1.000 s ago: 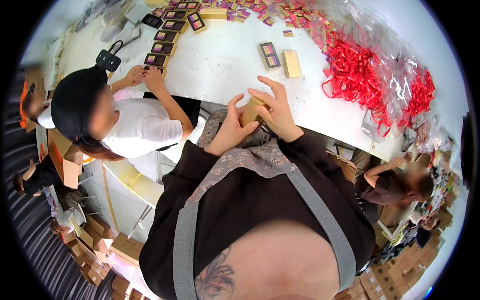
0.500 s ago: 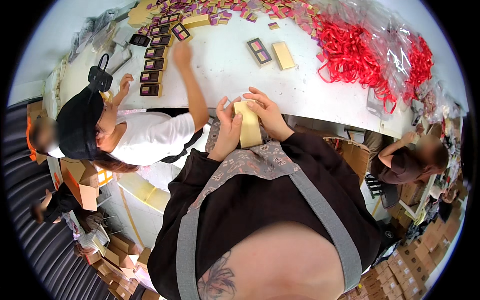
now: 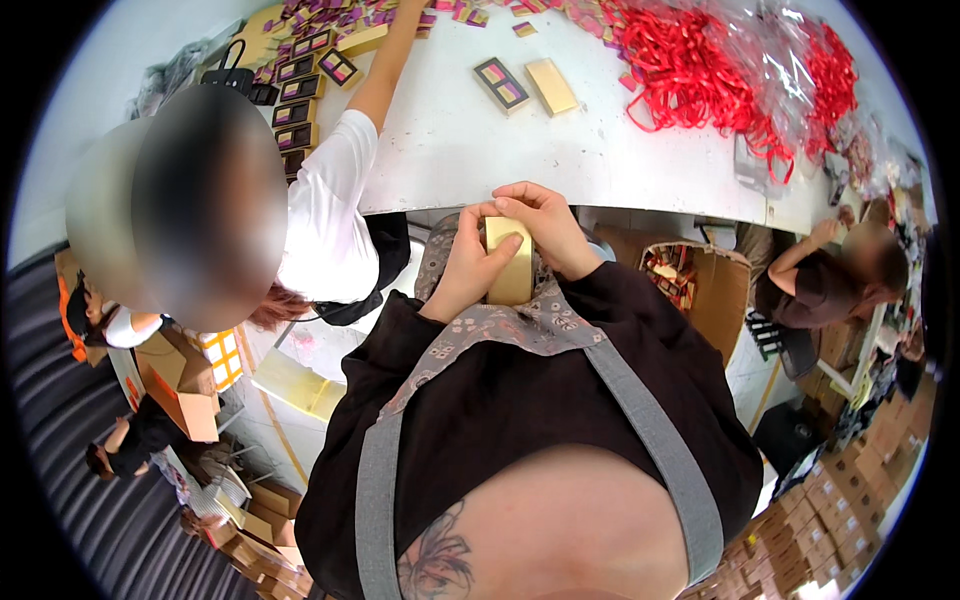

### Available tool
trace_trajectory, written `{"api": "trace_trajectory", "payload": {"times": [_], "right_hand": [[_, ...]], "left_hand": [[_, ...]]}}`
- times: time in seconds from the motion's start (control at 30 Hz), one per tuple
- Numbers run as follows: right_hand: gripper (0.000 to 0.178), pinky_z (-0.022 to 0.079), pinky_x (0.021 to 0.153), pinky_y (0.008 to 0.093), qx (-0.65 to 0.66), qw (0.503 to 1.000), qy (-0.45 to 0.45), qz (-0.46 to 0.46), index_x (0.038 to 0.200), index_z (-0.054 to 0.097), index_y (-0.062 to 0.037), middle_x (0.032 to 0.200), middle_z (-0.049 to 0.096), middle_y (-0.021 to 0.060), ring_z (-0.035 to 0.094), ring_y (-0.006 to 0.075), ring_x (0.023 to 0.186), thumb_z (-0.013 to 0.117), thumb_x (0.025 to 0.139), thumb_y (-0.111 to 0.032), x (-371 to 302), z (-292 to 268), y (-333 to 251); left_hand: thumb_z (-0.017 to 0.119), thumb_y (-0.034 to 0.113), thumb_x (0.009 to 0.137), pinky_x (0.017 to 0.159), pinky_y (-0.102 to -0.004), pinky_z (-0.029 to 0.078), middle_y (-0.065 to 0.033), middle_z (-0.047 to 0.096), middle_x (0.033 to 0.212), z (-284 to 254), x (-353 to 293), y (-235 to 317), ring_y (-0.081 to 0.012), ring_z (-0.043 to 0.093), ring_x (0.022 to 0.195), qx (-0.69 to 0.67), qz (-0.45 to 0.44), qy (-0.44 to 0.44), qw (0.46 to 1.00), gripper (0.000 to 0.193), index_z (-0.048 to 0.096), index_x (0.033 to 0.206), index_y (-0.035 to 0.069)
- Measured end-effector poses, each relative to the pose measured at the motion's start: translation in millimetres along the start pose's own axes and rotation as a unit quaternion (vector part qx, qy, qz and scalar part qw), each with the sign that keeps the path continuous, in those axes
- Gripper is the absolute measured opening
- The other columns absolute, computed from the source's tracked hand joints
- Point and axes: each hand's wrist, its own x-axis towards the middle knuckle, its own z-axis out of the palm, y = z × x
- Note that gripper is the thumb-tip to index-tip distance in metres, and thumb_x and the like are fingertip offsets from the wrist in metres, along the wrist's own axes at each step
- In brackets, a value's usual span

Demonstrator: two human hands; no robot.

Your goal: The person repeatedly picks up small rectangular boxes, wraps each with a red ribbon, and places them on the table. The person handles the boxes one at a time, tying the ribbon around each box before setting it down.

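A narrow gold box [image 3: 511,278] stands between my hands, close against my patterned apron. My left hand [image 3: 472,262] is closed round its left side, with the thumb across the gold face. At the box's far end, my right hand [image 3: 548,228] is closed with bent fingers meeting those of the left; whether these fingertips pinch some small part cannot be made out. Ahead on the white table [image 3: 450,155] lie a dark tray with purple and cream pieces [image 3: 501,84] and, beside it, another gold box [image 3: 552,87].
To my left a co-worker's bare arm [image 3: 392,62] reaches over the table, beside a column of gold boxes with dark trays [image 3: 297,112]. Red ribbons [image 3: 680,90] and clear plastic wrap [image 3: 785,60] heap at the right. An open carton [image 3: 722,285] stands below the table's edge.
My left thumb has moved lower and across the gold box, and my fingers have drawn together at its far end. The co-worker has leaned in and stretched an arm farther over the table.
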Motion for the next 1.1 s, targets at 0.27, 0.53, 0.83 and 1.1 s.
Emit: {"api": "trace_trajectory", "payload": {"times": [0.27,0.53,0.83,1.1], "right_hand": [[0.02,0.046,0.075,0.0223,-0.067,0.998,0.002,0.014,0.098,0.065,0.0036,0.094,0.065,0.0061,0.058,0.0093,0.085,0.065,0.084,-0.011,-18.7,-9.3,-24.3],[0.018,0.047,0.075,0.0232,-0.086,0.996,-0.016,0.028,0.098,0.066,0.0029,0.097,0.066,0.0079,0.059,0.0102,0.087,0.065,0.084,-0.007,-4.9,-34.2,-50.4],[0.027,0.044,0.09,0.0285,-0.287,0.949,-0.126,-0.046,0.113,0.063,-0.0004,0.12,0.059,0.0124,0.055,0.0159,0.107,0.057,0.09,-0.012,-7.8,-77.2,-82.7],[0.036,0.046,0.086,0.0321,-0.345,0.807,0.102,-0.469,0.113,0.058,-0.0028,0.098,0.066,0.0053,0.06,0.0188,0.096,0.069,0.081,-0.012,18.3,-105.8,-232.5]], "left_hand": [[0.066,0.005,0.081,0.087,-0.0314,0.045,-0.0156,0.043,0.116,12.7,9.3,-12.9,-0.0181,0.049,0.106,0.007,0.099,0.005,0.995,0.054,0.024,0.116,0.001],[0.063,0.002,0.083,0.089,-0.0328,0.045,-0.0191,0.04,0.125,24.2,20.8,9.1,-0.021,0.049,0.109,0.069,0.133,-0.037,0.988,0.063,0.016,0.124,0.002],[0.061,0.007,0.086,0.084,-0.0312,0.048,-0.0144,0.04,0.129,47.3,49.2,3.2,-0.0197,0.052,0.106,-0.045,0.069,-0.021,0.996,0.045,0.034,0.122,0.006],[0.066,0.007,0.081,0.095,-0.0411,0.039,-0.0192,0.041,0.127,36.2,161.2,47.0,-0.0366,0.043,0.117,0.31,0.337,0.192,0.868,0.029,0.047,0.102,0.006]]}}
